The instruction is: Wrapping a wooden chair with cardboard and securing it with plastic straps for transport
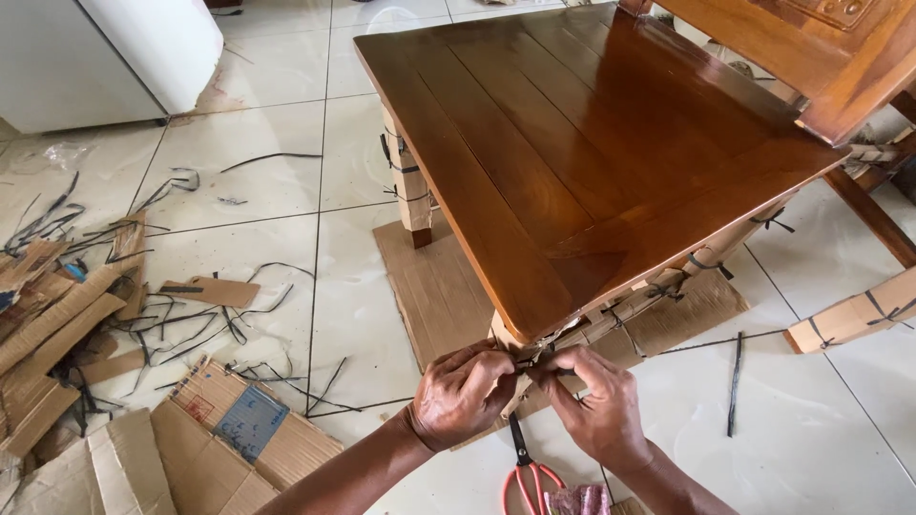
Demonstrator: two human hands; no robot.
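Both hands, left hand (465, 393) and right hand (593, 402), pinch their fingers closed on the black strap (536, 357) binding cardboard wrapping (611, 319) under the chair seat (582, 143) corner, scissors (523, 469) lying handy on the floor (267, 181).

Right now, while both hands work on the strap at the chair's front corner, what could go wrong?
The left hand and right hand pinch the black strap under the chair seat; if it snaps free, it may whip the fingers. The red-handled scissors lie just below the wrists and could prick them. Loose strap pieces on the tiled floor might cause slipping.
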